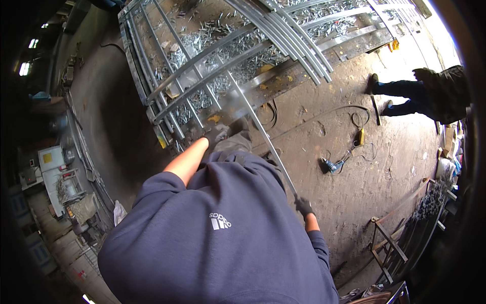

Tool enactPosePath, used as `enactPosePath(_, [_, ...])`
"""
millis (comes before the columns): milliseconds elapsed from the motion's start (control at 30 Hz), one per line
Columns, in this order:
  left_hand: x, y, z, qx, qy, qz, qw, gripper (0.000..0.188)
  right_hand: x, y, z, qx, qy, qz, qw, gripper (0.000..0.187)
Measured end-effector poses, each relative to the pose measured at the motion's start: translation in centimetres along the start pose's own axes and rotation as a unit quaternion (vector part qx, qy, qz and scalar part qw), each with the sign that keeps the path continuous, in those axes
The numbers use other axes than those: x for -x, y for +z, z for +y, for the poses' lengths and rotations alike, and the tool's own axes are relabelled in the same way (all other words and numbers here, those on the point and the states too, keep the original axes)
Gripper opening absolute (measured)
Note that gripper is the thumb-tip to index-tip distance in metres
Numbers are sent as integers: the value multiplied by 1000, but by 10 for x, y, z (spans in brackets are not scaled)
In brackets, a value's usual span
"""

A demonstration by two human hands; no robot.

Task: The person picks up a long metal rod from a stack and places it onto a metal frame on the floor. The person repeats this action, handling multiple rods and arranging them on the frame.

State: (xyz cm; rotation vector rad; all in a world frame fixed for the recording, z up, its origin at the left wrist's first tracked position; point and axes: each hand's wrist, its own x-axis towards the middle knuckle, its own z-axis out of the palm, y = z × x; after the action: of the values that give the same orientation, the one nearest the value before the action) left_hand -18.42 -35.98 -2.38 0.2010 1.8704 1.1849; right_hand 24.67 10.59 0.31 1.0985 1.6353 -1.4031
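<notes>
My right hand point(305, 206), in a dark glove, is closed around the lower end of a long thin metal bar point(264, 133). From there the bar slants up and left, its far end at the edge of the metal-strewn worktable point(288, 76). My left arm point(188, 161) is bent in front of my body, close to the table's near edge. What looks like my gloved left hand point(221, 133) is blurred and its fingers cannot be made out. Across the table lie several metal bars point(202, 76) forming a frame.
Metal offcuts point(212, 35) cover the tabletop. A blue power drill point(331, 165) and its cable lie on the floor at my right. Another person point(425, 96) stands at the far right. A rusty metal stand point(387, 248) is at the lower right.
</notes>
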Motion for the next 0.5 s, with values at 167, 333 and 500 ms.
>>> enactPosePath(167, [73,-34,-57,7,-49,123,991,26,-14,22,-48,-14,-24,48,998,19])
enactPosePath(333, [149,-42,-91,130,-273,188,935,21,-23,39,-79,-14,-20,61,998,50])
enactPosePath(500, [191,-45,-113,-253,-183,36,949,15,-75,89,-152,67,-134,98,984,32])
